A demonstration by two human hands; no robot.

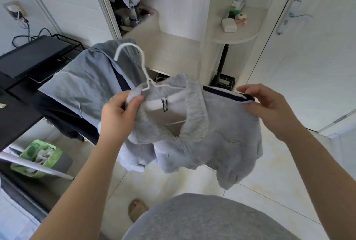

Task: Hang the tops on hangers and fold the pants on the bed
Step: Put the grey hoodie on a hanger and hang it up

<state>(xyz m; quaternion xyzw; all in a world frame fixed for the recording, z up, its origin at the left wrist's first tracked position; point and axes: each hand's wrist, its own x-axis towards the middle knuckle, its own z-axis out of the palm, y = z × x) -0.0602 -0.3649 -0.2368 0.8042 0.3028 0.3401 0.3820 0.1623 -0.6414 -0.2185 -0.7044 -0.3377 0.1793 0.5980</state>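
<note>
The grey zip top point(221, 133) hangs in the air in front of the person, over the tiled floor point(269, 191), with a white wire hanger point(134, 66) part way inside its collar. The left hand point(119, 112) is closed on the collar's left edge, right where the hanger's neck comes out. The right hand point(269, 104) is pinched shut on the right shoulder, beside the dark trim.

The main risk is the hanger sitting in only one shoulder. The right arm of the wire is hidden under the cloth, so I cannot tell whether it has reached that shoulder. If the right hand lets go too soon, the top will likely slide off and drop to the floor. The half-open zip could also let the collar slip off the wire.

Just behind, a blue garment point(81, 89) and dark clothes drape over a rack, near the hook, which could snag on them. A green basket point(38, 158) sits low at the left, and a corner shelf point(238, 35) stands well apart behind.
</note>
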